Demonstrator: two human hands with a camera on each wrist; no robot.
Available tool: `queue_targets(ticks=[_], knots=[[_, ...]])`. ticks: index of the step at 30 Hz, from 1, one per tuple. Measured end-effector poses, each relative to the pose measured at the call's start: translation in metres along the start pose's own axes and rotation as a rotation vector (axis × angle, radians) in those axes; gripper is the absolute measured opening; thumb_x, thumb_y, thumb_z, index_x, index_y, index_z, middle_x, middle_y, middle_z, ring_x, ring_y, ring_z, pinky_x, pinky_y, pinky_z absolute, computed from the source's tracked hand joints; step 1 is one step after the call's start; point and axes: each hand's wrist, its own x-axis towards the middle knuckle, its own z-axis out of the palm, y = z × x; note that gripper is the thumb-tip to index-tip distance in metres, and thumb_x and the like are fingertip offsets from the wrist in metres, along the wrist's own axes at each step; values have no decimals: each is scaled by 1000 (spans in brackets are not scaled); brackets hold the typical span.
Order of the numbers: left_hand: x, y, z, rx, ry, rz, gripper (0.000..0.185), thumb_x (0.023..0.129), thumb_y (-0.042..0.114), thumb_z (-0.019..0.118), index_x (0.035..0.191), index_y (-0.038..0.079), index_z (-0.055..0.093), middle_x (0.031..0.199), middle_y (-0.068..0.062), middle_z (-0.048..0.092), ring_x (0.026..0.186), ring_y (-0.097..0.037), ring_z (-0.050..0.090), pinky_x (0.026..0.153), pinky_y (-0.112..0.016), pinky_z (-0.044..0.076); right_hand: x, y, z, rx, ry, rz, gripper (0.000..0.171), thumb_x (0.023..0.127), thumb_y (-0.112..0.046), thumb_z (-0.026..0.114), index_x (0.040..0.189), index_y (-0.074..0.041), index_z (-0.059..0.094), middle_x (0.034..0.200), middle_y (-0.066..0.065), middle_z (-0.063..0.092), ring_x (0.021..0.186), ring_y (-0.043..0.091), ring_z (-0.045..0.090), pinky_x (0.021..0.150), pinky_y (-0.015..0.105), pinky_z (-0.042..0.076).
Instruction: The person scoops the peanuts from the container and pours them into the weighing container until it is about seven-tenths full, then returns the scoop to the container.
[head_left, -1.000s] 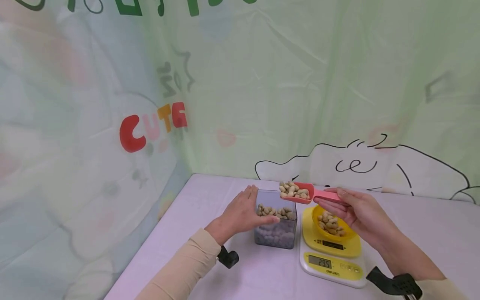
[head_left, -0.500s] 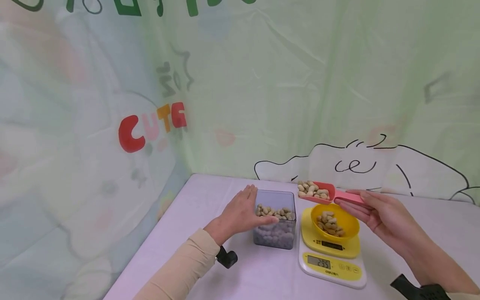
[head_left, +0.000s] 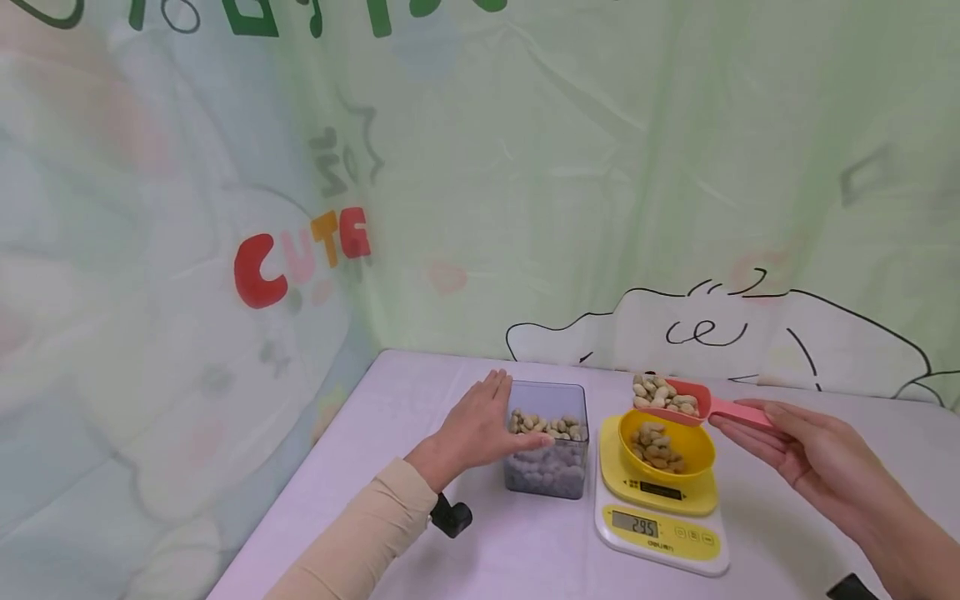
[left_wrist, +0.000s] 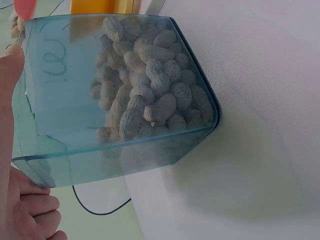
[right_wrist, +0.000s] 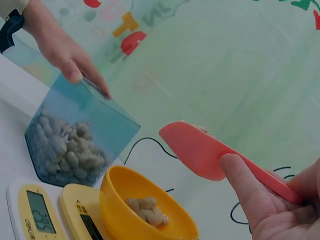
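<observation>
My left hand [head_left: 480, 425] rests flat against the left side of a clear square container [head_left: 546, 439] half full of peanuts [left_wrist: 150, 95], thumb on its near edge. My right hand [head_left: 806, 462] holds the handle of a pink scoop [head_left: 678, 400] heaped with peanuts. The scoop hovers level over the far rim of a yellow bowl [head_left: 671, 458] that holds some peanuts. That bowl sits on a yellow and white kitchen scale [head_left: 660, 521] whose display reads 295. In the right wrist view my thumb [right_wrist: 245, 190] lies along the scoop [right_wrist: 200, 150].
A pale table [head_left: 420, 392] carries everything, with the scale just right of the container. A printed cloth backdrop [head_left: 525, 167] closes off the far and left sides. Black wrist straps [head_left: 450, 517] show on my left arm.
The loaded scoop has travelled right, from above the container to above the yellow bowl. My left hand has stayed on the container, and the scale still reads 295.
</observation>
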Motion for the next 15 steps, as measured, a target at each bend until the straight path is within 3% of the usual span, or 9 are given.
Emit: queue_targets(ticks=[7,13,15], knots=[[-1,0,0,-2,3,0,109,85,78,50,154,-3,28,162,-18,27,153,-29,22,125,-40,23,-7,0,-14,-53,88,21,29,106,-22,46,104,-16,75,105,7,77,100,27,74,87,37,59],[-2,-1,0,-8,6,0,109,85,78,51,154,-3,27,162,-18,27,153,-29,22,125,-40,23,-11,-2,-18,-261,209,24,23,103,-31,49,97,-25,71,97,-3,77,92,22,76,81,35,60],[-1,0,1,-14,5,1,109,85,78,52,154,-3,28,162,-19,27,153,-30,22,125,-40,23,-12,-3,-17,-363,253,28,24,105,-32,46,107,-18,65,94,-8,76,89,19,76,80,34,60]])
